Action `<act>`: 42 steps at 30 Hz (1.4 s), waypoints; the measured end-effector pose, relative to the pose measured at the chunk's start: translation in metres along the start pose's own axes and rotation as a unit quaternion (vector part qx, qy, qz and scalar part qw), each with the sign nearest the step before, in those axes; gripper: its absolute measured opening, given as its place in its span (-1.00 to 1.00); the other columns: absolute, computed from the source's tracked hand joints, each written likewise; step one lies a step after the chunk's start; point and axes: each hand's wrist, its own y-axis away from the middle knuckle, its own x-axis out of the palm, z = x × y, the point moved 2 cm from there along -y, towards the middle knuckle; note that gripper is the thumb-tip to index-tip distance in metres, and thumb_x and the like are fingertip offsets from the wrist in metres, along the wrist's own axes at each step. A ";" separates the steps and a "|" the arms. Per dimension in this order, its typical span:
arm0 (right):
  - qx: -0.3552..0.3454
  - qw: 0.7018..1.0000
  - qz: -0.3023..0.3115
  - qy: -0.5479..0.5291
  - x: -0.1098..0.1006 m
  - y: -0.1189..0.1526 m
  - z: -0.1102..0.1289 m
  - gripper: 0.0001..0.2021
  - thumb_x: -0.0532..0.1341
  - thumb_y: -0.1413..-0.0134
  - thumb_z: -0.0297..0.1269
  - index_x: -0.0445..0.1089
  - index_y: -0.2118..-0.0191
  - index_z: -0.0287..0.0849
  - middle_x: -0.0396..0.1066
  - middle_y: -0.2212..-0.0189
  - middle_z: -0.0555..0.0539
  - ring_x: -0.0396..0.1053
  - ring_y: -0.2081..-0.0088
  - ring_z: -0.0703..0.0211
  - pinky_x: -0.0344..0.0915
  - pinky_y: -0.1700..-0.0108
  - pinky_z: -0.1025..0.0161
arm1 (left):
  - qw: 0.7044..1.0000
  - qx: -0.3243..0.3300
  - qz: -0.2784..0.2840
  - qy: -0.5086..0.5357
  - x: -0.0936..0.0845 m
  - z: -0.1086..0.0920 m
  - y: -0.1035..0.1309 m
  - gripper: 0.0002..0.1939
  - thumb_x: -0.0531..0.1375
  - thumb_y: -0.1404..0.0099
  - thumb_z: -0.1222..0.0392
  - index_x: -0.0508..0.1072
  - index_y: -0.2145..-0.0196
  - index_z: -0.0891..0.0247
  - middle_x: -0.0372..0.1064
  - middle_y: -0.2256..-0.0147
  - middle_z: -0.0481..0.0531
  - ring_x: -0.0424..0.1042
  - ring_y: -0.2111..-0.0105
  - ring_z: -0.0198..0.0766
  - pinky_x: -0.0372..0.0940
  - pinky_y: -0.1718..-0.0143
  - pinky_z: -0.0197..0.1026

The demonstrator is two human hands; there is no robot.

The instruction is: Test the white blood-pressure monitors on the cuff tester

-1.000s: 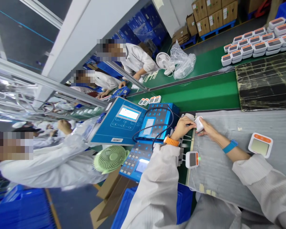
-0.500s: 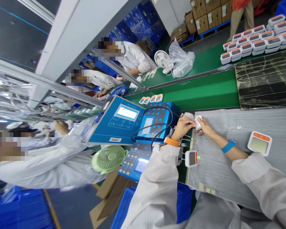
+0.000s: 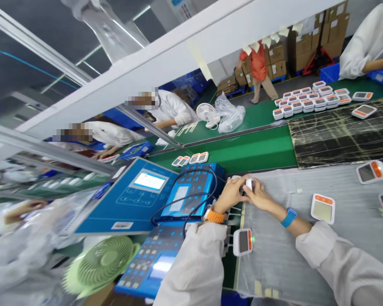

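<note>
White plastic shows as a small piece [image 3: 249, 183] between the two hands, over the far left corner of the grey sheet-covered worktop [image 3: 274, 259]. The right hand [image 3: 259, 195] looks clamped on it; the left hand [image 3: 230, 194] curls close against it, its grip unclear. The step seems to be close two-handed fingering, and the next move calls for steadiness beside the blue box-shaped keypad instrument [image 3: 195, 187] and its looping black cable [image 3: 212, 199].
</note>
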 end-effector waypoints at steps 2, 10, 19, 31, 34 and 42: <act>-0.025 0.996 0.007 0.080 -0.015 0.015 0.006 -0.16 0.01 -0.33 0.24 -0.16 -0.48 -0.22 0.14 -0.28 -0.43 0.37 -0.16 -0.17 0.26 -0.19 -0.01 | 1.000 0.002 0.013 -0.022 -0.001 -0.004 -0.007 -0.28 0.49 -0.06 0.13 0.40 -0.17 0.16 0.56 0.05 0.11 0.50 0.01 0.05 0.25 -0.09 0.04; -0.045 0.877 -0.138 0.458 -0.117 0.114 -0.078 -0.45 0.31 -0.19 -0.08 0.39 -0.18 -0.35 0.28 -0.22 -0.45 0.21 -0.25 -0.35 0.23 -0.20 -0.18 | 0.995 -0.024 0.099 -0.021 0.003 -0.004 -0.025 -0.24 0.43 -0.10 0.10 0.30 -0.23 0.19 0.54 0.02 0.13 0.52 0.02 0.03 0.31 -0.06 -0.02; -0.107 0.836 -0.208 0.497 -0.149 0.153 -0.154 -0.35 0.14 -0.31 0.06 0.27 -0.26 -0.43 0.21 -0.27 -0.52 0.22 -0.28 -0.29 0.29 -0.20 -0.10 | 0.985 -0.087 0.081 -0.127 -0.009 -0.007 0.041 -0.84 0.23 -0.26 0.32 0.52 0.19 0.20 0.53 0.14 0.13 0.51 0.11 0.00 0.36 0.08 -0.06; -0.006 0.996 0.055 0.065 -0.076 0.083 -0.040 -0.63 0.24 -0.20 -0.01 0.50 0.03 -0.16 0.55 0.13 -0.21 0.51 0.12 -0.08 0.48 0.12 0.07 | 0.994 -0.065 -0.024 0.083 0.019 0.004 0.066 -0.92 0.35 -0.21 0.35 0.59 0.41 0.21 0.60 0.37 -0.01 0.56 0.33 -0.19 0.36 0.17 -0.18; 0.073 0.957 0.117 -0.257 -0.014 0.057 -0.025 -0.62 0.12 -0.34 -0.01 0.49 0.03 -0.21 0.55 0.13 -0.21 0.52 0.20 0.03 0.53 0.29 0.16 | 0.988 -0.051 -0.064 0.128 0.017 0.002 0.067 -0.95 0.37 -0.22 0.31 0.60 0.40 0.22 0.60 0.39 -0.02 0.55 0.34 -0.22 0.36 0.20 -0.21; 0.108 0.889 0.120 -0.429 0.021 0.036 -0.034 -0.60 0.08 -0.41 -0.02 0.47 0.02 -0.25 0.58 0.28 -0.18 0.54 0.33 0.13 0.53 0.24 0.22 | 0.976 -0.057 -0.120 0.173 0.023 0.001 0.068 -0.96 0.36 -0.26 0.22 0.61 0.34 0.22 0.60 0.38 -0.01 0.55 0.35 -0.21 0.38 0.16 -0.15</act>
